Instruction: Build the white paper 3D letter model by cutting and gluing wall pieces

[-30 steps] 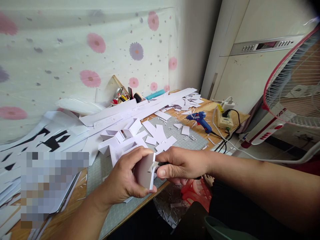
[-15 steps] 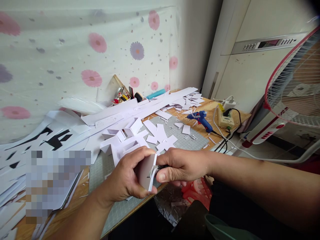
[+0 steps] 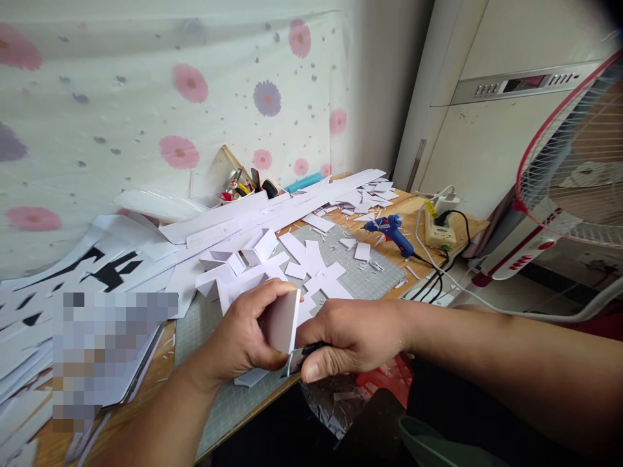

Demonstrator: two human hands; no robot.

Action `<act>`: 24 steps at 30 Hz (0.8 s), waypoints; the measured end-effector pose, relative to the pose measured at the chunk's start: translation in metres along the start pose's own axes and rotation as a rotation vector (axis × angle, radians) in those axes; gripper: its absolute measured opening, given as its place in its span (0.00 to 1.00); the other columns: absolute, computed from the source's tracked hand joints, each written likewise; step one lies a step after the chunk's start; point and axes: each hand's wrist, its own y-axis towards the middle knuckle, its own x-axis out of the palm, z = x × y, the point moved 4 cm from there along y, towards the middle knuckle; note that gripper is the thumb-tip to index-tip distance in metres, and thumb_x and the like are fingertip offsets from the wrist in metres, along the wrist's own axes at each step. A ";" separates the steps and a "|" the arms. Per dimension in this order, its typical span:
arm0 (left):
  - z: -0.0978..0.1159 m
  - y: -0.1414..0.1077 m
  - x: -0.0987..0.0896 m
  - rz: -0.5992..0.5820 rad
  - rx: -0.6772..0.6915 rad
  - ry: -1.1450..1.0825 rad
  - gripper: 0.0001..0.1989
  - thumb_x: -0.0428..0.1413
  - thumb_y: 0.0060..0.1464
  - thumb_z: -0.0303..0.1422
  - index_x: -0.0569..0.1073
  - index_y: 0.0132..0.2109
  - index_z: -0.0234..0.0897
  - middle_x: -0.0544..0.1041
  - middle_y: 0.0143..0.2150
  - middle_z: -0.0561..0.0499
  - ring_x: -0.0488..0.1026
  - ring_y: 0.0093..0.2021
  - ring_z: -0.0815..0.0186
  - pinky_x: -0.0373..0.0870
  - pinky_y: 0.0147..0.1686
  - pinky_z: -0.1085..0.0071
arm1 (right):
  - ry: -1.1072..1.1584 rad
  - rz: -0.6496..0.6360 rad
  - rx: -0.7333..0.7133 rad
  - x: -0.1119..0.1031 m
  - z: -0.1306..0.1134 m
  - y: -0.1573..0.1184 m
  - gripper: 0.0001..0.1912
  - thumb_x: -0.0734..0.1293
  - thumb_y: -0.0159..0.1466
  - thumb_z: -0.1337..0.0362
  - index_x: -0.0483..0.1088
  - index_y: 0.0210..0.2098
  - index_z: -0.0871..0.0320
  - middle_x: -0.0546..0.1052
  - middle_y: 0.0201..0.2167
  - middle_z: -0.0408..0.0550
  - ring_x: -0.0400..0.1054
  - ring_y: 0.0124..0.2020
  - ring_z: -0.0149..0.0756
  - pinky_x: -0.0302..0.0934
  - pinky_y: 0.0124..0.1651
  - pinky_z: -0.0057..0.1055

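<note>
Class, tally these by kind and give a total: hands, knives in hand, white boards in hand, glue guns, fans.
Hands: 2 (left hand, right hand)
Knife in hand: 1
White board in hand: 1
Glue gun: 1
Fan: 1
Total: 6

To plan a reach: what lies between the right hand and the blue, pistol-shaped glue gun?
The head view shows a grey gridded cutting mat with thin white scraps, then wooden tabletop, between right hand and glue gun.

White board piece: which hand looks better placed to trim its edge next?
Probably the right hand: it grips the cutter, its tip near the lower end of the white board piece, while the left hand is busy holding that piece.
</note>
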 end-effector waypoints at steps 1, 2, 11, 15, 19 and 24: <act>-0.001 0.000 -0.001 0.016 -0.003 -0.005 0.26 0.69 0.36 0.36 0.71 0.45 0.44 0.70 0.37 0.55 0.66 0.36 0.65 0.62 0.32 0.74 | -0.017 0.009 -0.017 0.000 -0.001 -0.001 0.17 0.63 0.68 0.52 0.65 0.31 0.60 0.62 0.21 0.38 0.57 0.23 0.25 0.52 0.27 0.21; -0.002 0.001 -0.003 0.035 -0.012 -0.008 0.25 0.68 0.37 0.37 0.71 0.45 0.44 0.71 0.38 0.54 0.67 0.37 0.64 0.63 0.33 0.74 | -0.024 0.017 -0.036 -0.001 -0.001 -0.002 0.18 0.63 0.68 0.51 0.66 0.32 0.61 0.63 0.21 0.39 0.57 0.23 0.25 0.52 0.27 0.21; -0.006 -0.003 -0.008 0.240 -0.088 0.095 0.25 0.66 0.42 0.41 0.70 0.47 0.39 0.74 0.42 0.48 0.72 0.41 0.60 0.70 0.41 0.67 | -0.179 0.513 -0.116 -0.027 0.003 -0.020 0.10 0.66 0.64 0.64 0.71 0.42 0.63 0.75 0.32 0.48 0.67 0.32 0.30 0.61 0.37 0.26; -0.003 -0.005 -0.005 0.295 -0.090 0.150 0.25 0.65 0.44 0.42 0.69 0.48 0.39 0.75 0.44 0.47 0.74 0.43 0.58 0.71 0.44 0.65 | -0.552 0.656 -0.026 -0.025 0.006 -0.016 0.07 0.65 0.58 0.72 0.70 0.38 0.61 0.74 0.32 0.49 0.65 0.33 0.35 0.59 0.36 0.29; 0.002 -0.007 0.000 0.287 -0.066 0.188 0.24 0.65 0.44 0.41 0.70 0.47 0.39 0.76 0.43 0.48 0.74 0.43 0.58 0.71 0.44 0.64 | -0.730 0.661 0.042 -0.018 0.007 -0.008 0.07 0.65 0.57 0.71 0.69 0.37 0.60 0.72 0.31 0.49 0.64 0.33 0.38 0.58 0.34 0.31; 0.006 -0.009 0.002 0.278 -0.062 0.179 0.24 0.65 0.44 0.41 0.70 0.48 0.39 0.76 0.41 0.49 0.75 0.40 0.59 0.72 0.41 0.65 | -0.807 0.652 0.053 -0.015 0.009 -0.004 0.09 0.65 0.57 0.71 0.69 0.38 0.60 0.72 0.32 0.49 0.63 0.34 0.38 0.57 0.34 0.32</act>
